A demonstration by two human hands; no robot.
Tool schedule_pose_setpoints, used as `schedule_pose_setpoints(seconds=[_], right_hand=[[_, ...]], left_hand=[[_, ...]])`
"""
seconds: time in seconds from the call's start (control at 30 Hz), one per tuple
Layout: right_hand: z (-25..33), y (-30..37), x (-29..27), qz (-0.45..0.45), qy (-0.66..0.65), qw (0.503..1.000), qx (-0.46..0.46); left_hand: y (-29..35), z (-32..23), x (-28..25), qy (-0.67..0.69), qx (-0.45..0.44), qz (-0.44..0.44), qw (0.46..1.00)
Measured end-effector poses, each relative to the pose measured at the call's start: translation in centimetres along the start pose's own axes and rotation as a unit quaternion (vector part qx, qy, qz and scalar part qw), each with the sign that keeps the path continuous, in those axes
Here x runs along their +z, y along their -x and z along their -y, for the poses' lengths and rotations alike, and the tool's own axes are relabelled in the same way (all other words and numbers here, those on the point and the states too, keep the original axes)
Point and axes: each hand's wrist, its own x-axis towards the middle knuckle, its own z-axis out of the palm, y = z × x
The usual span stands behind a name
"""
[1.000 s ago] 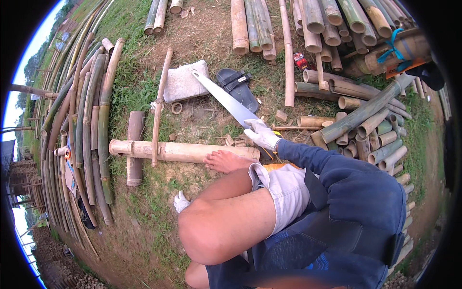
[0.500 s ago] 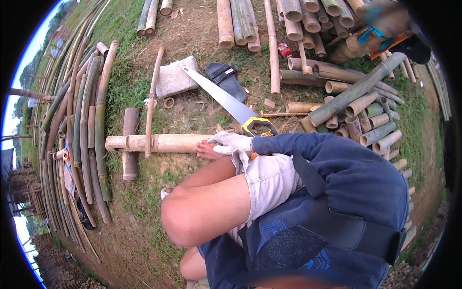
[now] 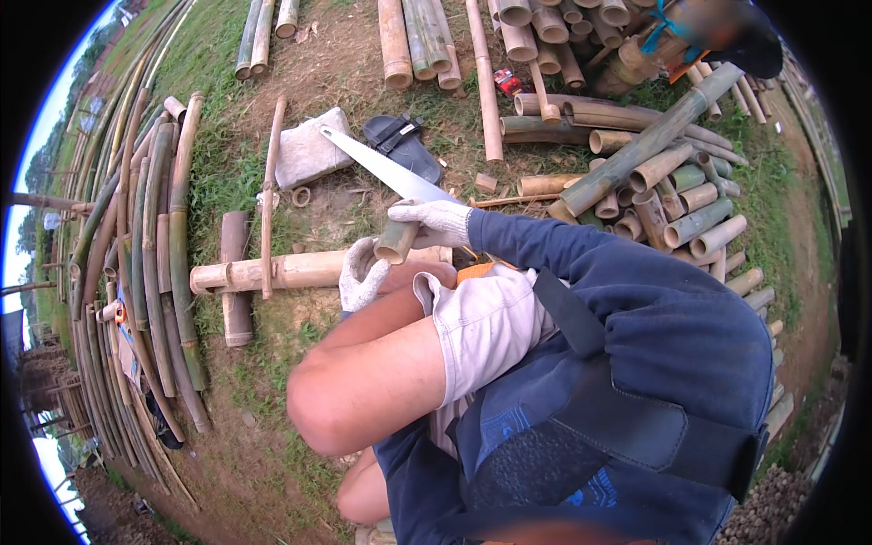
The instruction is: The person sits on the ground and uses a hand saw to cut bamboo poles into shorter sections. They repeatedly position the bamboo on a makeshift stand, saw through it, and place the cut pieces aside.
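My right hand [image 3: 436, 222], in a whitish glove, grips a short greenish bamboo piece [image 3: 397, 240], its open end tilted toward me. My gloved left hand [image 3: 363, 275] is beside the piece, thumb and fingers apart in a curve. Below both hands lies a pale bamboo pole [image 3: 318, 269], resting across a short brown bamboo log [image 3: 237, 320]. A thin bamboo stick [image 3: 273, 182] crosses the pole. Just beyond my right hand is a handsaw [image 3: 381, 165]; its blade shows, while its handle is hidden behind my arm.
A stone block [image 3: 312, 150] and a dark sandal [image 3: 404, 150] are beyond the pole. Bamboo cuts are heaped at right [image 3: 661, 168], and long bamboo poles [image 3: 186, 245] line the left. At the upper right, a person's arm [image 3: 658, 45] reaches in.
Both hands have risen off the pale pole. The right now holds the short bamboo piece, and the gloved left hand has come into sight beside it. The view has shifted slightly.
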Motion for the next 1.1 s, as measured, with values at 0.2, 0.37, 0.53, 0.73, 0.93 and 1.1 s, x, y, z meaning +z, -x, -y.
schedule_pose_setpoints(seconds=[0.2,0.37,0.53,0.73,0.93,1.1], right_hand=[[6.4,12.2,-11.3,-0.169,0.48,0.858,-0.072],[8.6,25.5,-18.2,-0.102,0.812,0.573,0.033],[3.4,31.0,-21.3,-0.158,0.882,0.357,0.266],[4.5,26.8,-20.8,-0.222,0.795,0.56,0.077],[14.1,17.0,-26.4,-0.268,0.894,0.353,0.056],[16.1,11.7,-32.9,-0.304,0.844,0.314,0.311]], left_hand=[[-0.4,4.4,-4.6,-0.075,-0.034,-0.011,0.997],[-0.7,5.2,-9.7,-0.09,-0.026,-0.121,0.988],[0.6,5.2,-11.2,-0.104,-0.037,-0.147,0.983],[1.9,5.2,-10.9,-0.123,-0.047,-0.16,0.978],[1.4,5.4,-10.4,-0.139,-0.06,-0.154,0.976],[1.3,5.3,-10.5,-0.144,-0.066,-0.158,0.975]])
